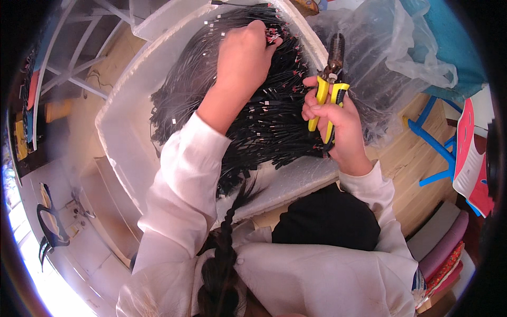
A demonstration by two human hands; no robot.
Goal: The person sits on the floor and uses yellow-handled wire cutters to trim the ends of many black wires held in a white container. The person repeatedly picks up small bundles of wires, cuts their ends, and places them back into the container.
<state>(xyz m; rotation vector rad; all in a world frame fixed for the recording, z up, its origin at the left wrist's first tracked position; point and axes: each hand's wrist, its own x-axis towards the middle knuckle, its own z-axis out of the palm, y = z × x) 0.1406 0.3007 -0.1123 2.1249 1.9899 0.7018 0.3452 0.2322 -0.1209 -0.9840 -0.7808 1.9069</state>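
My left hand (246,55) reaches over a white foam box (119,87), its fingers closed on the red and white wire ends (272,36) of some black cables. Beneath both hands, bundles of thin black cables (273,119) fill much of the box, many with red and white stripped-looking ends and small white tags. In my right hand (336,119), at the box's right side, is a pair of wire-stripping pliers (328,93) with yellow and black handles, jaws pointing away from me. Whether the jaws touch one another cannot be told.
A clear plastic bag (368,67) lies against the box's right wall. Further right stands a small stool with blue legs (431,138) and a red and white seat (471,158). Folded cushions or cloths (439,241) are stacked at lower right. White metal frame legs (79,51) stand at upper left.
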